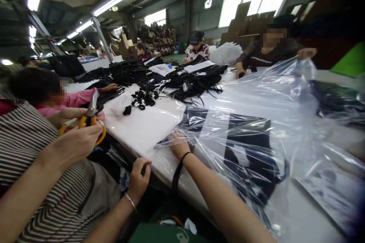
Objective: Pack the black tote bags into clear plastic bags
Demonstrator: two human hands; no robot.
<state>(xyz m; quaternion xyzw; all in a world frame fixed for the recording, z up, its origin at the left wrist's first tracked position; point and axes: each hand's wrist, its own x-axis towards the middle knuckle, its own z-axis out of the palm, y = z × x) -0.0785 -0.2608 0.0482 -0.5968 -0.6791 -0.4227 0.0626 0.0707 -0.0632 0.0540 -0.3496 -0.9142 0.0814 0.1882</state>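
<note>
We are seeing glossy, creased clear plastic film (288, 87) covering a flat, dark fabric piece (248, 129) crossed by a pale band, lying on the smooth white table (137, 129). Our right hand (179, 144) is resting at its left end, fingers slightly bent, its grip unclear; our left hand (139, 178) is curling loosely beside the table edge, apparently empty. Opposite, a co-worker (270, 51) is holding the film up.
</note>
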